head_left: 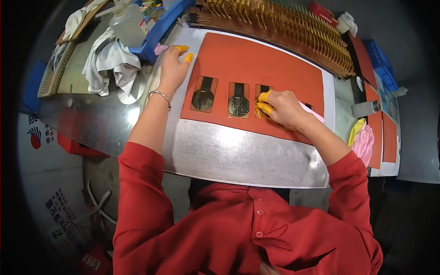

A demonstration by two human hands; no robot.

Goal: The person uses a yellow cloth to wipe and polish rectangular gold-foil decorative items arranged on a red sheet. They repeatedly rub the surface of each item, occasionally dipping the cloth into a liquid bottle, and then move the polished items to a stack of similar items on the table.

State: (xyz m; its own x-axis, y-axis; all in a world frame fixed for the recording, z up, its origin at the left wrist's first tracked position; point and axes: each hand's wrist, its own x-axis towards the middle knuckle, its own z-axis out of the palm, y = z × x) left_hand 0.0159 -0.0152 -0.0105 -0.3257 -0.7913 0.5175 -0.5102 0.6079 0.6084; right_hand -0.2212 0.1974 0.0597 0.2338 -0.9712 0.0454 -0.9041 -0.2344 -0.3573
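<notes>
On an orange-red mat [261, 55] lies a row of dark rectangular plates with gold edges. Each of the left plate [202, 95] and the middle plate [238, 103] bears a dark round shape with a band above it. My right hand [284, 106], in yellow finger cots, has its fingers closed over the third plate [263, 88] and covers its lower part. A pale pink cloth [312, 111] shows beside the right wrist; the palm is hidden. Past the mat's left edge, my left hand [173, 68] has its yellow-tipped thumb and finger apart, holding nothing visible.
Behind the mat stands a long rack [279, 27] of thin gold-coloured pieces. A clear bottle [128, 25] and white cloth [110, 59] are at the left by a blue tray [158, 34]. At right are a grey bottle [365, 108] and pink cloth [363, 142].
</notes>
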